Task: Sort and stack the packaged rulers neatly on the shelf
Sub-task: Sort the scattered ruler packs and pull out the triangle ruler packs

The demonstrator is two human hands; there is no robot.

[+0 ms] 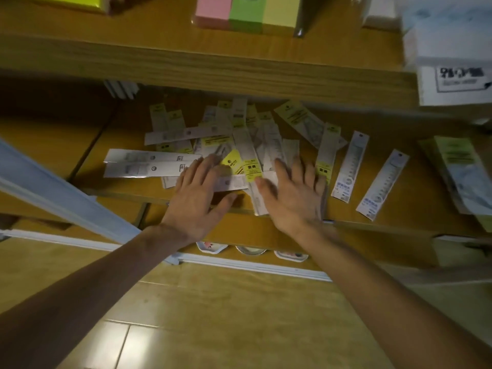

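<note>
Both of my hands lie flat on a loose heap of long, flat packaged rulers point(239, 145) in clear sleeves with white and yellow header cards, scattered across the middle wooden shelf point(399, 217). My left hand point(198, 194) has its fingers straight and slightly spread, pressing on the packs at the near edge of the heap; it grips nothing. My right hand point(295, 193) is likewise open and splayed, palm down, its fingertips touching the packs just beyond it.

Between the two sets of fingers sit yellow-labelled packs point(243, 165), crossed at odd angles. Past my left fingertips, two white-backed packs point(149, 162) lie side by side, pointing away to the left. Beyond my right little finger, two blue-printed ruler packs point(367, 174) lie apart from the heap, near the shelf's front edge.

I judge these packs light, thin and fairly stiff along their length, with slick film that will let them slide over one another. Sorting has barely started: nothing is stacked yet. The best hold looks like a pinch across the narrow width near one end, or squaring a bundle between both palms along the long edges.

Pink, green and yellow paper blocks point(239, 12) sit on the shelf above.
</note>
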